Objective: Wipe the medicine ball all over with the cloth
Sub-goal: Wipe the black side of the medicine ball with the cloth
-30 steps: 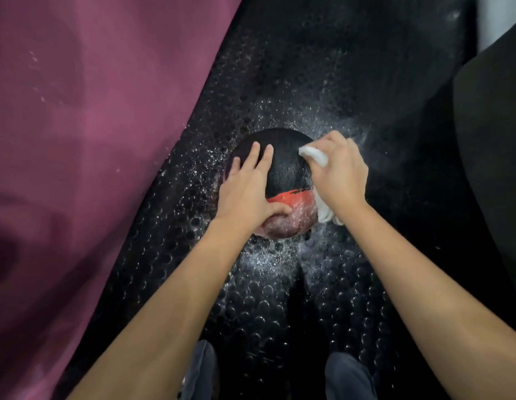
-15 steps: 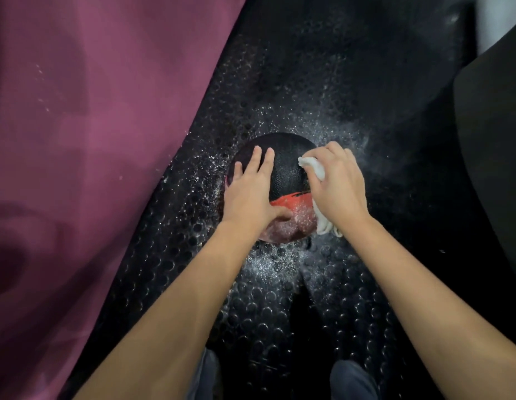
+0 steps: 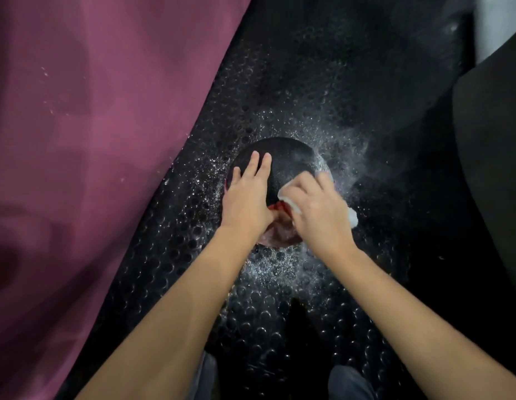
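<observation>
Head view, looking down past both forearms. Medicine ball [image 3: 291, 160] resting on a black studded floor mat [image 3: 279, 82], roughly mid-frame, mostly black with a red band and a paler, reddish patch on the near side. White specks and a wet sheen scattered over the mat all around the ball.

Left hand [image 3: 246, 197] laid flat on the ball's left side, fingers [image 3: 264, 166] straight and spread over the top, steadying it; nothing held. Right hand [image 3: 317, 212] curled round a white cloth [image 3: 290, 202], pressing it against the ball's near right side, just over the red band. One bit of cloth peeking out at the thumb side, another bunched end sticking out beyond the hand's right edge.

Compared with half a second ago: right hand lower and closer to the left hand, nearly touching it, blurred with motion; much more of the red band now covered by the two hands; more black surface bared at the ball's upper right, where the right hand sat before. Left hand in much the same spot on the ball. Ball itself not shifted on the mat.

Purple fabric [image 3: 92, 140] filling the left side. Dark curved shape [image 3: 493, 168] at the right edge. Two dark trouser knees [image 3: 349, 382] at the bottom.
</observation>
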Demonstrator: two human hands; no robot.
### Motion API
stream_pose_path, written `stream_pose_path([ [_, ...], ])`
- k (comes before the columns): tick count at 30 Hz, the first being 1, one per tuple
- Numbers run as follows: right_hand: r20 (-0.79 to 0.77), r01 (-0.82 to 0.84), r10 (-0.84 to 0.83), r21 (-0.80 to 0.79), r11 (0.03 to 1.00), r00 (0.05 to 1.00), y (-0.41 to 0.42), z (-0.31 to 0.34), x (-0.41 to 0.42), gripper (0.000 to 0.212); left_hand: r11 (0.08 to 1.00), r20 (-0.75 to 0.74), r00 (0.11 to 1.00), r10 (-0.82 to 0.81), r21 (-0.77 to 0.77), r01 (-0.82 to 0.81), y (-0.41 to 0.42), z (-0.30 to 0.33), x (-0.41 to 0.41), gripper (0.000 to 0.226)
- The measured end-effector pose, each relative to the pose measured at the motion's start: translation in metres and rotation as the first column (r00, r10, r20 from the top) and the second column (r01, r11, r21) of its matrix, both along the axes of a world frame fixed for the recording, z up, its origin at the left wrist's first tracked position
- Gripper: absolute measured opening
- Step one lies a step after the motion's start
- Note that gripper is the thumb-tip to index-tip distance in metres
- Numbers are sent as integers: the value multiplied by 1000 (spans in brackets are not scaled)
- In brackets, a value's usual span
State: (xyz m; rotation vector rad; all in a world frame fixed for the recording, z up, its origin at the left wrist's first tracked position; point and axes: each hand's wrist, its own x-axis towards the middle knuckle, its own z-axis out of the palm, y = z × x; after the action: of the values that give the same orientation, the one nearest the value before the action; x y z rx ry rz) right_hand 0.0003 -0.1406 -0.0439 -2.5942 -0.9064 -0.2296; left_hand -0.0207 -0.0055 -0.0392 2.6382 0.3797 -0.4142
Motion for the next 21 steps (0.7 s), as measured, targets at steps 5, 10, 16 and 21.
stream_pose_path([
  [5, -59, 149, -150, -20, 989, 987, -2, 8, 37, 10, 999, -27, 999, -29, 12, 30, -9, 0, -7, 118],
  [10, -9, 49, -49, -44, 998, 999, 1, 3, 7, 5, 1000, -18, 1000, -6, 21, 6, -5, -1, -2, 114],
  [16, -166, 265, -270, -47, 963, 949, 3, 9, 53, 18, 999, -33, 999, -36, 15, 36, -13, 1, -9, 119],
  [21, -276, 275, -290, -92, 957, 916, 6, 11, 70, 17, 998, -70, 996, -51, 30, 53, -9, 6, 1, 118],
])
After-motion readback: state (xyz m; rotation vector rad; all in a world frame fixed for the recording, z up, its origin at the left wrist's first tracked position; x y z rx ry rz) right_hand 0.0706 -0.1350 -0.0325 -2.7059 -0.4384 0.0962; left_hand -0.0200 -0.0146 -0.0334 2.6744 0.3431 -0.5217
